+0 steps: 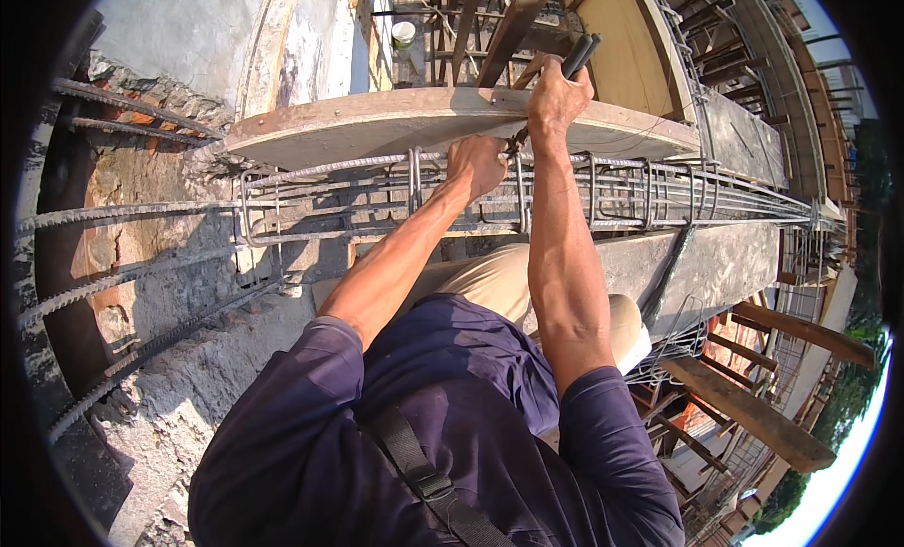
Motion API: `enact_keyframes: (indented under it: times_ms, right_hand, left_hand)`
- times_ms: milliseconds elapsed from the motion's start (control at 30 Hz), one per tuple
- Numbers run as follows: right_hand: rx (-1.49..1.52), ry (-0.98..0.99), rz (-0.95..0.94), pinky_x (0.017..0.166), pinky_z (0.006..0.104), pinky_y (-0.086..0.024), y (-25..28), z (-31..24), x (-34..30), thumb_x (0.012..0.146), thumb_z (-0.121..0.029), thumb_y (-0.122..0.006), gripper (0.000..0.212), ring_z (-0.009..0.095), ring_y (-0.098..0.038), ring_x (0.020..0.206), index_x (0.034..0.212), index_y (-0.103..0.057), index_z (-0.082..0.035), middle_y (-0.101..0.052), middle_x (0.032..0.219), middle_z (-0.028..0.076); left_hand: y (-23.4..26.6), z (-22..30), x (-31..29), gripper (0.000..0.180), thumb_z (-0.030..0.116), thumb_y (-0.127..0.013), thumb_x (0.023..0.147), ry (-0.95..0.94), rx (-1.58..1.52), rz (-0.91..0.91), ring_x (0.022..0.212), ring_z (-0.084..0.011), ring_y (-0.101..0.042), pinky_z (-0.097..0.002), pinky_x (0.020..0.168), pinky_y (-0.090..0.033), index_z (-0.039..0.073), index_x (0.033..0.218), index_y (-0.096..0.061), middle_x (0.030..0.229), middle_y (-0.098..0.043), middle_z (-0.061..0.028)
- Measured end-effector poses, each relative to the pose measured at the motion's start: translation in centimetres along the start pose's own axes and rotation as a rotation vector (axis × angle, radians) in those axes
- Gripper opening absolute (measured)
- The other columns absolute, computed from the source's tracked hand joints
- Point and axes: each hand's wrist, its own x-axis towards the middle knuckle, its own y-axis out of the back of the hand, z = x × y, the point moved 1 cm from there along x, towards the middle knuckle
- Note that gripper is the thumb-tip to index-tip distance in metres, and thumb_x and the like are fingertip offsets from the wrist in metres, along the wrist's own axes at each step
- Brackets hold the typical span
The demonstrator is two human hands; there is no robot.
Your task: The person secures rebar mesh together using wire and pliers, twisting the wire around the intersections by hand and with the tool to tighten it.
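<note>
My right hand (556, 100) is wrapped round the dark handles of a pair of pincers (580, 56). The jaws point down toward the top bar of a steel rebar cage (648, 197), right beside my left hand. With its fingers curled closed, my left hand (478, 166) rests at that same top bar, close to an upright stirrup (520, 194). Whatever its fingers pinch is hidden. Long ribbed bars run through the cage, with several stirrups spaced along it.
A wooden formwork board (386, 114) stands along the cage's far side. Ribbed bars (132, 213) stick out on the left over rough broken concrete (202, 378). Beyond the board are timber props (513, 37) and a white bucket (403, 34) lower down. Wooden beams (753, 410) project at the right.
</note>
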Motion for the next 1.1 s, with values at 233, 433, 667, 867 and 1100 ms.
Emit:
enact_keyframes:
  times_ms: [233,433,667,867,1100]
  right_hand:
    - [0.072,0.028,0.046,0.063,0.0358,-0.049,0.3,0.3,-0.3,0.08,-0.012,-0.067,0.013,0.019,-0.061,0.064,0.081,-0.065,0.001,-0.064,0.07,0.007]
    - [-0.198,0.353,0.025,0.065,0.0351,-0.051,-0.1,2.4,-0.2,0.08,-0.019,-0.076,0.023,0.016,-0.062,0.067,0.082,-0.065,0.001,-0.065,0.07,0.005]
    - [-0.355,0.219,-0.009,0.075,0.0397,-0.051,0.6,1.8,-0.2,0.077,-0.025,-0.08,0.035,0.02,-0.067,0.084,0.101,-0.067,-0.003,-0.072,0.092,0.011]
    - [0.093,-0.08,-0.419,0.062,0.0288,-0.053,2.2,1.0,1.3,0.075,-0.014,-0.082,0.039,0.013,-0.064,0.069,0.103,-0.06,0.002,-0.068,0.088,0.006]
    - [0.174,-0.269,-0.221,0.067,0.0293,-0.054,1.5,1.4,1.5,0.071,-0.011,-0.084,0.037,0.014,-0.064,0.073,0.099,-0.064,0.003,-0.068,0.086,0.004]
  left_hand:
    - [7.0,0.7,-2.4,0.038,0.021,-0.072,0.081,0.064,-0.348,0.078,0.099,-0.0314,-0.071,-0.0404,0.091,-0.054,0.008,0.117,-0.073,0.104,-0.075,-0.0147]
    - [13.7,10.4,4.7,0.081,0.044,-0.082,0.078,-0.459,-0.44,0.607,0.127,-0.0325,-0.055,-0.0433,0.108,-0.044,0.009,0.143,-0.048,0.138,-0.057,-0.0187]
    - [10.2,13.7,12.1,0.041,0.052,-0.079,0.079,-0.166,-0.607,0.335,0.069,-0.0204,-0.071,-0.0371,0.068,-0.057,0.011,0.08,-0.079,0.068,-0.071,-0.0056]
    - [9.7,11.8,14.9,0.043,0.044,-0.085,0.079,-0.316,-0.946,0.017,0.052,-0.0086,-0.061,-0.0229,0.048,-0.049,0.004,0.072,-0.073,0.058,-0.064,-0.0016]
    - [8.9,12.0,17.5,0.041,0.042,-0.084,0.081,-0.282,-1.122,-0.363,0.052,-0.0079,-0.057,-0.0233,0.049,-0.047,0.006,0.077,-0.065,0.065,-0.063,-0.0008]
